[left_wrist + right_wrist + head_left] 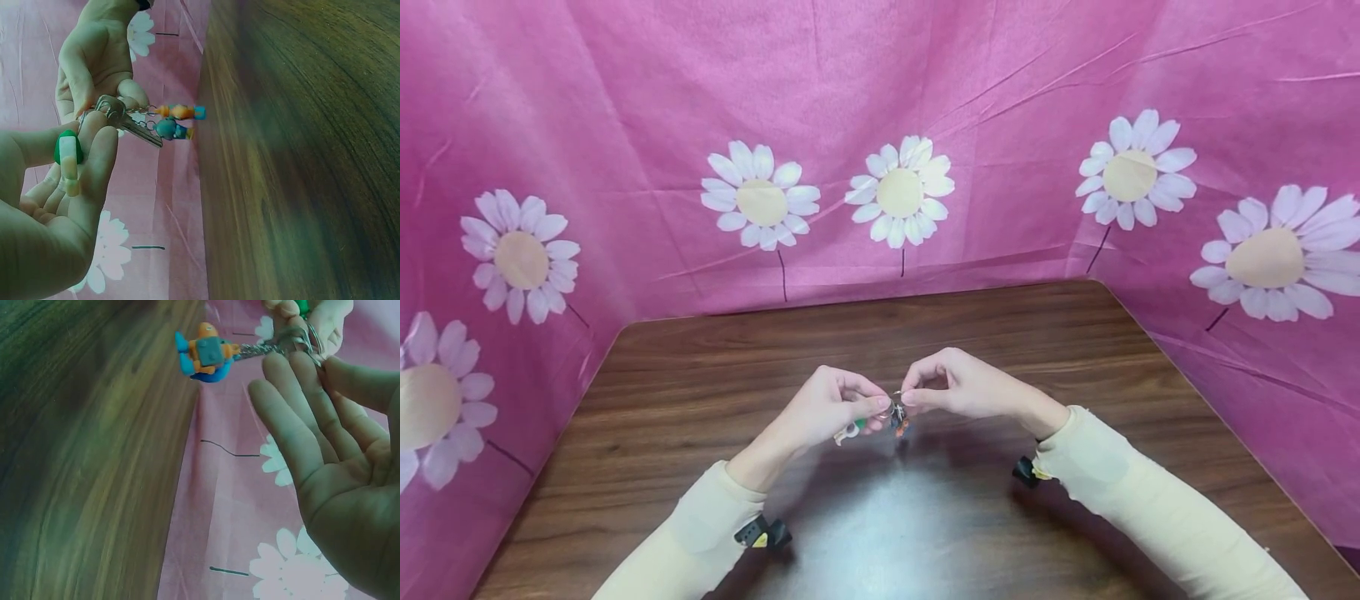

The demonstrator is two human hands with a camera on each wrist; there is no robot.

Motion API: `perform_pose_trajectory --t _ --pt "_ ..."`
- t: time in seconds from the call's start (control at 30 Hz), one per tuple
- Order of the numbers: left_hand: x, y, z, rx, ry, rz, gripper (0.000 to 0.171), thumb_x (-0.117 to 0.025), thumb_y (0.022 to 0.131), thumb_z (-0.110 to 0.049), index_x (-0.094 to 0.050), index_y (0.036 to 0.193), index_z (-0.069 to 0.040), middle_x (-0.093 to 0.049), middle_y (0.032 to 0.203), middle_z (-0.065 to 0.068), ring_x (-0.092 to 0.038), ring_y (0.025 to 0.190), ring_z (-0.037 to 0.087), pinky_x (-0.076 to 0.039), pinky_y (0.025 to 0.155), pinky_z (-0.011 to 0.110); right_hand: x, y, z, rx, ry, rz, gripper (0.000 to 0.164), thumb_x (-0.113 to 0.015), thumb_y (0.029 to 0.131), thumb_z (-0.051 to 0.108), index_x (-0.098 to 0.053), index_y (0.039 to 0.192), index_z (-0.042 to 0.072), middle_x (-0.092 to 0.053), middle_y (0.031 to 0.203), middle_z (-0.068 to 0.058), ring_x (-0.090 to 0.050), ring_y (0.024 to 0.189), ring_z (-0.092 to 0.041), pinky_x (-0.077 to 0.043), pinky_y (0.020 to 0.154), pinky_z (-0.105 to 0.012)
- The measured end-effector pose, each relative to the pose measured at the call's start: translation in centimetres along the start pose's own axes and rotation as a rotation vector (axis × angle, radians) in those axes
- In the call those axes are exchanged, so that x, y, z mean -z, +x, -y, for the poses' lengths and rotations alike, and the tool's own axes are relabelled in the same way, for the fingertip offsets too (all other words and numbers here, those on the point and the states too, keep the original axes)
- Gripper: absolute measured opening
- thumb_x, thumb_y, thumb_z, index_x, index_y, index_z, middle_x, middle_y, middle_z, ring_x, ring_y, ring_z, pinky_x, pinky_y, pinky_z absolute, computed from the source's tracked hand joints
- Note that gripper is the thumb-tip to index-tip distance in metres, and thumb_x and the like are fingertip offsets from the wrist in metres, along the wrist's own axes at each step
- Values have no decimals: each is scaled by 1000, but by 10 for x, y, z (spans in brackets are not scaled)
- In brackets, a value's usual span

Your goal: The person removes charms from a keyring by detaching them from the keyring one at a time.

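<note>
Both hands meet above the table's middle in the head view. My left hand (831, 404) holds a metal key ring with its thumb and fingers. Opposite it, my right hand (966, 383) pinches the ring's wire (314, 339) between thumb and fingertips. Silver keys (142, 130) hang from the ring between the hands. Two small figurines dangle on chains, one orange and blue (209, 353), the other grey-green and blue (170, 129). A green and white charm (69, 153) lies against the left fingers. The fingertips partly hide the ring.
A brown wood-grain table (880, 517) lies below the hands. Pink cloth (1000, 75) printed with white daisies stands around its back and sides. Both sleeves carry small black wrist cameras (763, 532) close over the tabletop.
</note>
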State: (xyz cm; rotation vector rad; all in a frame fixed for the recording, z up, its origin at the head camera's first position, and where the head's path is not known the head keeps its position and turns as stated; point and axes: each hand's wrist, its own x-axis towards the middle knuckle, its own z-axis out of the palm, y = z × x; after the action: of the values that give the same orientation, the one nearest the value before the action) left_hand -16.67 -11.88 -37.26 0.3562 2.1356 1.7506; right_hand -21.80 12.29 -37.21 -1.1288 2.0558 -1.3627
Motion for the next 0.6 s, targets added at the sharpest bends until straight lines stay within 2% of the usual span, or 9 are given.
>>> perform_pose_trajectory --t 0.07,0.13,0.2,0.3,0.43,0.6 --pt "0 0 0 -1 3 3 14 -73 94 -10 -77 98 3 -74 76 12 -69 67 16 -50 50 20 2 0 0 14 -69 12 9 -69 98 15 -75 96 9 -75 89 -7 -69 82 -17 -54 71 -24" --pt "1 0 0 0 11 -1 15 -74 94 -11 -76 99 3 -74 75 12 -69 65 16 -46 47 19 2 0 0 22 -114 2 9 -70 98 18 -75 95 12 -75 87 -7 -66 79 -16 -50 67 -24" --pt "1 0 1 0 16 -14 16 -74 93 -11 -76 100 4 -74 75 12 -68 64 15 -43 44 19 1 1 -1 13 -82 -28 9 -69 98 16 -75 97 10 -75 87 -8 -69 81 -18 -54 72 -25" --pt "2 1 1 3 16 -34 18 -75 93 -13 -76 101 3 -73 74 12 -67 62 14 -40 42 19 -3 1 -4 2 19 -98 9 -68 99 12 -74 100 6 -75 91 -9 -73 87 -27 -59 81 -34" --pt "2 0 -1 4 5 -57 17 -75 94 -15 -77 101 0 -73 74 12 -66 62 13 -38 42 19 -10 0 -7 41 111 -191 9 -67 99 8 -73 105 3 -75 96 -10 -73 87 -37 -60 80 -42" --pt "2 -1 -1 -18 -76 -74 20 -73 95 -12 -74 103 6 -74 80 17 -70 67 14 -52 51 20 -17 0 -11 111 104 -267 10 -70 97 7 -75 106 8 -75 97 -8 -72 86 -38 -61 77 -44"
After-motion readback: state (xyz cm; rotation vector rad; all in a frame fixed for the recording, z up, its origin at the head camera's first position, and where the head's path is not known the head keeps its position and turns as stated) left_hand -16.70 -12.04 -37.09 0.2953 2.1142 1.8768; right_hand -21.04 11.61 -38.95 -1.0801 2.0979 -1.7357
